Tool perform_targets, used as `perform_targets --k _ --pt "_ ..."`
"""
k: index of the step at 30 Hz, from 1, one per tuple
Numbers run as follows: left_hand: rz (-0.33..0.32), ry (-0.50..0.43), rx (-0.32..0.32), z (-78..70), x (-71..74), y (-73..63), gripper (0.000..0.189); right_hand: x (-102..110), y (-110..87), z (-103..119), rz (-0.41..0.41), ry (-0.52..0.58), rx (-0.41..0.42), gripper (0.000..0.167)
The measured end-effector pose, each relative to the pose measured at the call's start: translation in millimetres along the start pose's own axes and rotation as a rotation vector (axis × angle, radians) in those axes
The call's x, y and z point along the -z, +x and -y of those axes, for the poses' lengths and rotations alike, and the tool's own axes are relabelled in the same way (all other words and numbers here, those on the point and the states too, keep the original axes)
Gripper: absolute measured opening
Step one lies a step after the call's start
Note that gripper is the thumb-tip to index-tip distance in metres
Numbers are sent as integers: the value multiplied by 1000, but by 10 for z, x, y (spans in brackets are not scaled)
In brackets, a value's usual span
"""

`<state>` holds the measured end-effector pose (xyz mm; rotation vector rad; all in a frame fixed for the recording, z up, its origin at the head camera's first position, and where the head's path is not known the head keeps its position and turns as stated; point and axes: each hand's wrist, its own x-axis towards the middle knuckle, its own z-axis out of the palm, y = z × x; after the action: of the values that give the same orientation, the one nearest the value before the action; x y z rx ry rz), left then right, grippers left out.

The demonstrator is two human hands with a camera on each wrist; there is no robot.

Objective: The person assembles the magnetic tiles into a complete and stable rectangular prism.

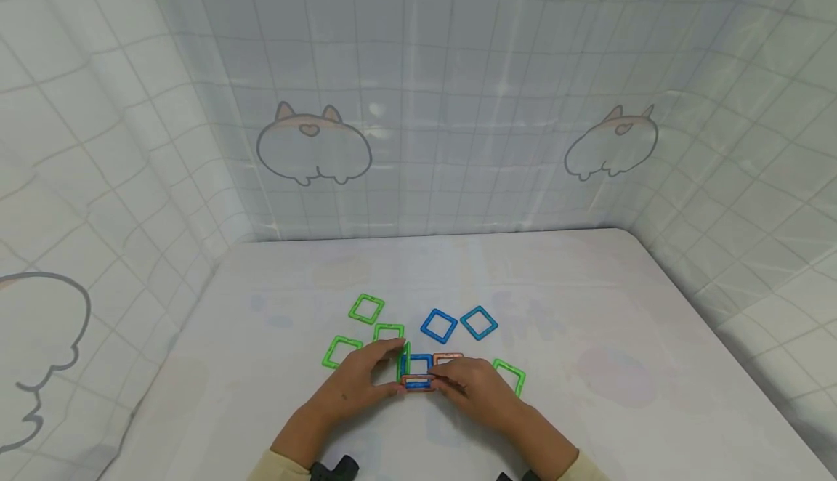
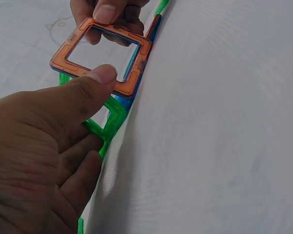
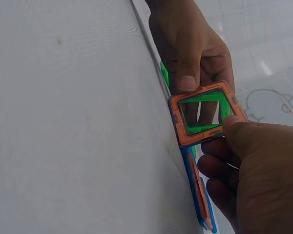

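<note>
Square frame-like magnetic tiles stand joined between the hands. An orange tile is upright at the near side, and a green tile stands upright on the left. Beneath them a blue tile lies flat. My left hand holds the corner, its thumb on the orange tile's edge and its other fingers along the green tile. With thumb and fingers, my right hand pinches the opposite edge of the orange tile. Another orange tile lies flat beside the blue one, partly covered by the right hand.
Loose green tiles lie to the left and behind the left hand, one touching distance from its fingers. Two blue tiles lie farther back. One more green tile is right of the right hand. A white cloth covers the table.
</note>
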<state>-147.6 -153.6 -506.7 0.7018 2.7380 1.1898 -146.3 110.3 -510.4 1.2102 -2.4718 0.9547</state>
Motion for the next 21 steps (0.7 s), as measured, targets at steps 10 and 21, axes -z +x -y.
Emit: perform_targets --k 10,21 --pt "5 -17 -16 10 15 1 75 3 19 -2 -5 71 -7 18" --pt "10 -38 -13 18 22 -5 81 -58 10 -43 -40 138 -62 21"
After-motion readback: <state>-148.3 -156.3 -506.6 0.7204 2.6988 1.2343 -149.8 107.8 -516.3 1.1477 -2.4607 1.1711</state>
